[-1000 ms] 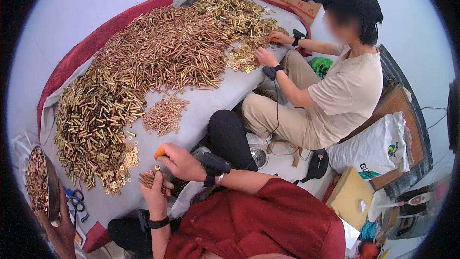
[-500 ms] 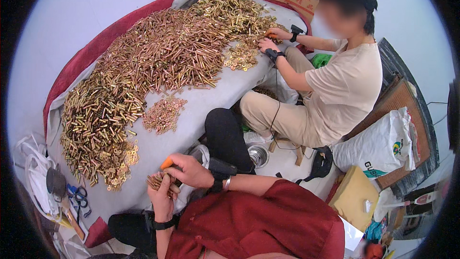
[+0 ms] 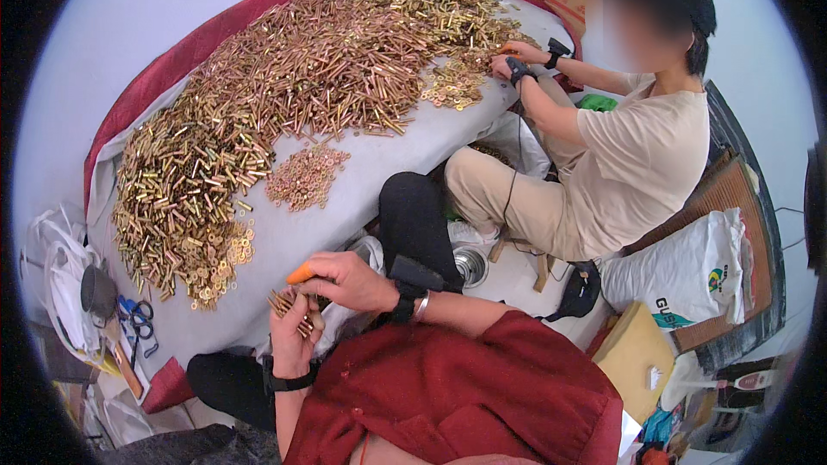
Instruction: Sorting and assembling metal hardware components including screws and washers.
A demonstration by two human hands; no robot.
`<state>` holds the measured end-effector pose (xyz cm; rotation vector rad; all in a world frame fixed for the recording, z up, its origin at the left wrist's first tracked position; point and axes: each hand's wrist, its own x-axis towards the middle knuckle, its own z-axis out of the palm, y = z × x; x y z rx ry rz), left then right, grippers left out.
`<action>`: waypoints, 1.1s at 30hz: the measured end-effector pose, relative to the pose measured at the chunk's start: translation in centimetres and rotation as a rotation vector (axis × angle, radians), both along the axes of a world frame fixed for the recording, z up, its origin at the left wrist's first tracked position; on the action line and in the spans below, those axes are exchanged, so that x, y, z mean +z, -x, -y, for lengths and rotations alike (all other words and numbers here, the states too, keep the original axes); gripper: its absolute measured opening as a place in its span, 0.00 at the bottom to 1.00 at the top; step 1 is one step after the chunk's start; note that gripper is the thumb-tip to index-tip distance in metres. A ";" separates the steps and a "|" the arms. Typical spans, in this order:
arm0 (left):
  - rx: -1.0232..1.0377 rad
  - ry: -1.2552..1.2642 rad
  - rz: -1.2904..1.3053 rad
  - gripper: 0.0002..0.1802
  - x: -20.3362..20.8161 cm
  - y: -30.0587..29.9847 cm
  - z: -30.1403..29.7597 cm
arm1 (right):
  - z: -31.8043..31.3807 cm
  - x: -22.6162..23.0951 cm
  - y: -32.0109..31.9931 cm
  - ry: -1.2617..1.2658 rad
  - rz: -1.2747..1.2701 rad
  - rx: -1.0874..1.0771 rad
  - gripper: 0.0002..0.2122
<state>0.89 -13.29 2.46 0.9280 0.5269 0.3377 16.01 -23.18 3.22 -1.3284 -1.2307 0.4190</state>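
Note:
My left hand (image 3: 291,346) is closed around a bunch of slim brass-coloured metal tubes (image 3: 282,301), their ends fanning out past the fingers. Over it bends my right hand (image 3: 357,282), closed, with an orange finger cover (image 3: 300,273) on one finger; its fingertips meet the bunch, and what they pinch is hidden. In front of both hands, a long heap of similar metal tubes (image 3: 301,69) spreads across a grey-covered table (image 3: 284,237). Small pinkish washers (image 3: 307,176) lie in a patch beside it, and golden washers (image 3: 215,271) at its near left end.
A co-worker (image 3: 642,146) sits at the right, both hands at the heap's far end. Blue-handled scissors (image 3: 138,319) and a dark cup (image 3: 99,293) are at the left. A metal bowl (image 3: 470,265), white sack (image 3: 680,271) and yellow foam block (image 3: 633,357) stand at the right.
The view has shifted slightly, so the table and co-worker sit a little further right. My hands stay together at the bunch, the right one's fingers slightly repositioned.

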 end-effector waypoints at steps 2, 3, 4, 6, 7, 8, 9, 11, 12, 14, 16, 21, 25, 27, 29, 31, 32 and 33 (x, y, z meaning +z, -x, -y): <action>0.021 -0.010 -0.029 0.08 0.3 1.5 -0.4 | -0.7 0.1 -0.1 -0.011 0.061 0.073 0.08; 0.040 -0.008 -0.079 0.09 0.6 1.4 -0.3 | -1.0 0.0 -0.2 -0.015 0.082 0.120 0.08; 0.074 -0.001 -0.148 0.09 1.3 1.0 0.1 | -0.9 0.0 -0.5 0.000 0.094 0.124 0.08; 0.058 -0.116 -0.194 0.11 0.6 0.7 0.2 | -0.6 -0.3 -1.3 0.034 0.135 0.124 0.08; 0.069 -0.158 -0.211 0.11 1.1 0.6 0.5 | -0.4 -0.6 -1.2 0.055 0.168 0.105 0.09; 0.064 -0.198 -0.202 0.11 1.1 0.3 0.5 | -0.2 -0.1 -1.1 0.080 0.170 0.090 0.09; 0.084 -0.212 -0.187 0.11 1.0 0.6 0.3 | -0.3 0.4 -0.7 0.101 0.172 0.071 0.09; 0.095 -0.229 -0.120 0.11 0.0 0.9 0.2 | -0.5 0.2 -0.1 0.158 0.088 0.065 0.09; 0.109 -0.249 -0.134 0.11 -0.1 1.3 0.2 | -0.7 0.1 0.3 0.186 0.043 0.055 0.09; 0.148 -0.294 -0.155 0.11 -0.4 1.1 0.6 | -0.7 -0.3 0.7 0.175 0.021 0.025 0.09; 0.162 -0.327 -0.192 0.12 -0.4 0.6 0.9 | -0.5 -0.6 1.1 0.178 -0.033 -0.011 0.09; 0.165 -0.353 -0.237 0.13 -0.9 0.0 1.4 | 0.0 -0.3 1.4 0.186 -0.082 -0.073 0.08; 0.103 -0.257 -0.189 0.11 -0.6 0.1 1.1 | 0.1 -0.4 0.3 0.240 -0.185 -0.007 0.09; 0.098 -0.178 -0.147 0.12 -0.2 0.0 0.9 | -0.2 -1.2 -0.2 0.246 -0.337 0.052 0.09; 0.088 -0.115 -0.108 0.12 -0.3 0.2 0.7 | -0.3 -1.0 -0.1 0.257 -0.414 0.072 0.09; 0.072 -0.069 -0.081 0.12 -0.5 0.5 0.3 | -0.5 -1.2 0.0 0.293 -0.579 0.104 0.09; 0.065 -0.076 -0.076 0.12 -0.5 0.6 0.1 | -0.7 -1.2 0.0 0.298 -0.636 0.130 0.09; 0.055 -0.084 -0.072 0.11 -0.5 0.8 -0.2 | -0.9 -1.3 0.0 0.301 -0.695 0.153 0.10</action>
